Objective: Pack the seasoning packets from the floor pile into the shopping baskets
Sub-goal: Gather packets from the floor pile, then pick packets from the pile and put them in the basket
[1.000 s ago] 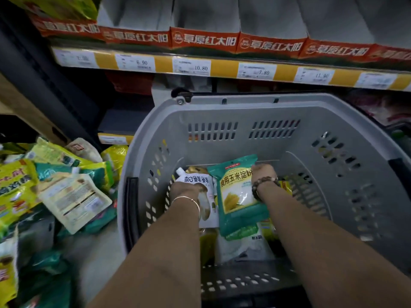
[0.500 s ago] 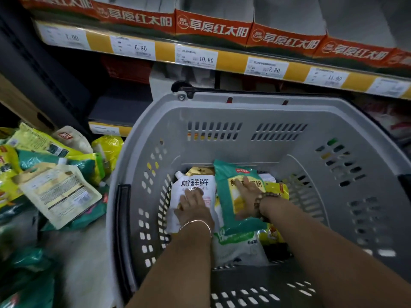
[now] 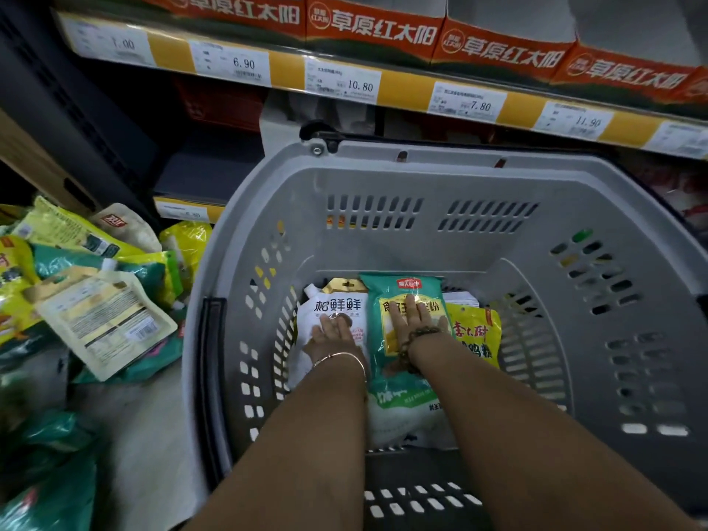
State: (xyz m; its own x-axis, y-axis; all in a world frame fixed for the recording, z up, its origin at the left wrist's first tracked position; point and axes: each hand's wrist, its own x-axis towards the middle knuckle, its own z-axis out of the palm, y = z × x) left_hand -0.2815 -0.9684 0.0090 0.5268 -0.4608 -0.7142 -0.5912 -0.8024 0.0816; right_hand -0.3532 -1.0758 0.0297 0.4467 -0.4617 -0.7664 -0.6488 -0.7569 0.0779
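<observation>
- Head view: left hand (image 3: 331, 335) presses white pouch (image 3: 339, 306) in grey basket (image 3: 421, 185), fingers (image 3: 342, 327) straight.
- Right hand (image 3: 413, 325), fingers (image 3: 410, 309) straight, presses green packet (image 3: 398, 291) at pouch's three o'clock.

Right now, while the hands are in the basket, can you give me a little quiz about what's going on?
1. True or false: the left hand lies with straight fingers on the white pouch.
2. Pick one: which thing is under the right hand? A) the green packet B) a yellow packet C) a red box
3. Fill the gap: seen from the head camera, the floor pile lies to the ___ of the grey basket.

Key: 1 true. 2 A. 3 left.
</observation>
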